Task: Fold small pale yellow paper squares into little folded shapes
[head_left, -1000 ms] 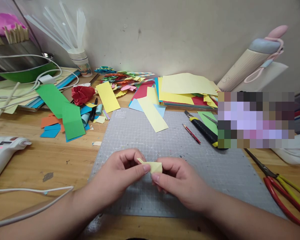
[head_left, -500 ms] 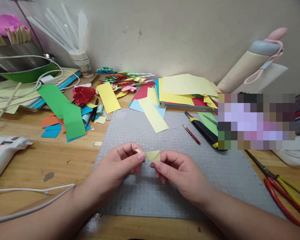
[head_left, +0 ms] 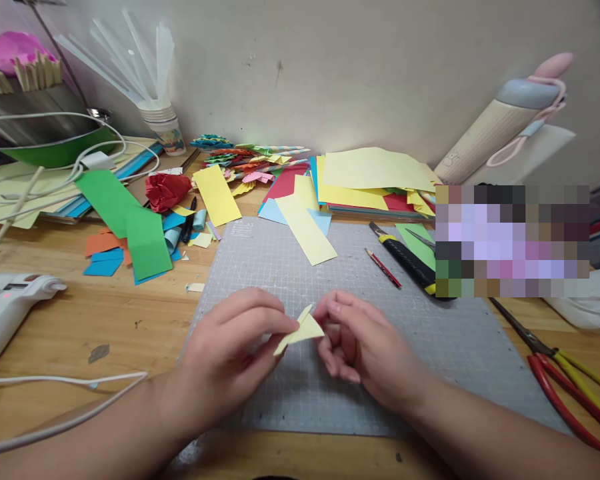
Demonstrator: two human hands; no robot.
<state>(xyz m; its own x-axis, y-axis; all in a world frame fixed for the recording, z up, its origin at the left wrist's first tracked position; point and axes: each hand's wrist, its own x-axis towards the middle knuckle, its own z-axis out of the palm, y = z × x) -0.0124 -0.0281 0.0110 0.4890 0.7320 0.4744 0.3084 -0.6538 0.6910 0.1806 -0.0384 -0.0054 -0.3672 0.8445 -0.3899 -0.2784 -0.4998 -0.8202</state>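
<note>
A small folded piece of pale yellow paper (head_left: 306, 329) is pinched between the thumb and fingers of my left hand (head_left: 240, 340), above the cutting mat. Its creased layers stand partly apart, and one pointed corner faces right. Just to the right, my right hand (head_left: 367, 347) has loosely curled fingers with gaps between them. Nothing shows in its grasp, and its fingers are close to the paper's right corner. Beneath both hands lies the grey gridded cutting mat (head_left: 300, 400). A pale yellow paper strip (head_left: 307, 230) rests at the mat's back edge.
A pencil (head_left: 383, 268) and a utility knife (head_left: 405, 257) lie right of centre, with red-and-yellow-handled scissors (head_left: 555, 360) farther right. On the left are a glue gun (head_left: 17, 307), green paper strips (head_left: 147, 240) and a white cable (head_left: 70, 417). Stacked coloured paper (head_left: 375, 173) sits along the wall.
The folded paper has turned and now tilts up in my left hand, whose fingers moved over it. My right hand has let go of its corner and shifted slightly right.
</note>
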